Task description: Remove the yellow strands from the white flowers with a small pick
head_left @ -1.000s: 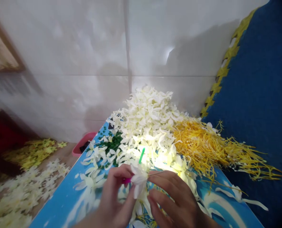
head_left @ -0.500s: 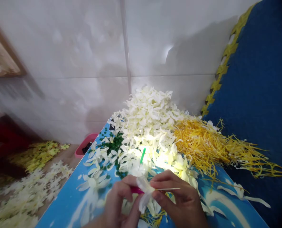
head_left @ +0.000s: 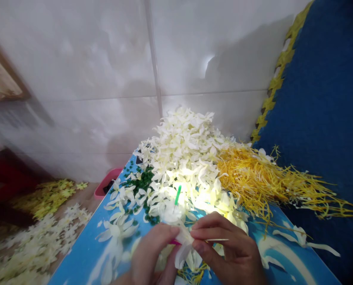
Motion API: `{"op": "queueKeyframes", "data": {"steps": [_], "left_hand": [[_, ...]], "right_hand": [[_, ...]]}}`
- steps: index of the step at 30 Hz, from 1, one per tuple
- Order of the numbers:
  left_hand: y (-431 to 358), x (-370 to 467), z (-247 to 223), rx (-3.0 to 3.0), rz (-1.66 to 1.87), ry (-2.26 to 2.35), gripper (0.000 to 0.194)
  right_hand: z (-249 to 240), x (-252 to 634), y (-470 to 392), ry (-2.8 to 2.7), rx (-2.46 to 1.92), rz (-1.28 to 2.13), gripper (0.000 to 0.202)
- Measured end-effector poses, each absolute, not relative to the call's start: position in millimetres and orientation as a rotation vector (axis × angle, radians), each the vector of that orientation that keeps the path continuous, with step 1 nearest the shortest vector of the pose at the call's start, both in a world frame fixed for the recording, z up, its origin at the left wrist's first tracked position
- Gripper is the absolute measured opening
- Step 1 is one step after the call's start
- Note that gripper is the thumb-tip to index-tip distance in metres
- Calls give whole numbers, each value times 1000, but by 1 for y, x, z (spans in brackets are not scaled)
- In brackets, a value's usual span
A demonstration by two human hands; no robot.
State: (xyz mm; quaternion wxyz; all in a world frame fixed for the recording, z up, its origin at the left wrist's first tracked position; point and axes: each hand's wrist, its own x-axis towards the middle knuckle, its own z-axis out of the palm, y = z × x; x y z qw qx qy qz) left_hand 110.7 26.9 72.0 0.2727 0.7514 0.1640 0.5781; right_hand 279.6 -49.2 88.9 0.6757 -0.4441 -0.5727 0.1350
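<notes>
Both hands pinch one floppy white flower (head_left: 184, 245): left hand (head_left: 152, 257) on pink needle handle (head_left: 174, 242), right hand (head_left: 226, 253) on thin metal needle (head_left: 218, 240). Two loose piles: white petals (head_left: 185, 158), stringy yellow strands (head_left: 265, 184).

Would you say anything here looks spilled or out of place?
Yes: white flowers and yellow flowers lie scattered on the floor left of the blue table, away from the heaped piles on it.

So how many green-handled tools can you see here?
1: a green-handled tool stands stuck in the white petal pile, just beyond the hands. Others may lie buried under petals.
</notes>
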Motion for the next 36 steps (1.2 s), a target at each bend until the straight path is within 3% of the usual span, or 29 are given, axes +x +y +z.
{"op": "queueKeyframes", "data": {"steps": [8, 15, 20, 26, 31, 36], "left_hand": [[28, 122, 89, 2320, 1595, 254, 20], [26, 118, 81, 2311, 1520, 271, 28], [27, 111, 60, 2283, 1603, 388, 28], [26, 114, 46, 1977, 1719, 402, 37], [23, 114, 44, 1850, 1675, 503, 29], [21, 118, 39, 1893, 1657, 439, 33]], "right_hand": [[88, 276, -50, -1306, -1015, 245, 21], [81, 268, -49, -1217, -1007, 321, 18], [64, 258, -45, -1084, -1041, 504, 3], [73, 263, -45, -1117, -1032, 489, 1], [83, 271, -51, -1198, -1053, 423, 23], [68, 254, -51, -1041, -1041, 492, 8]]}}
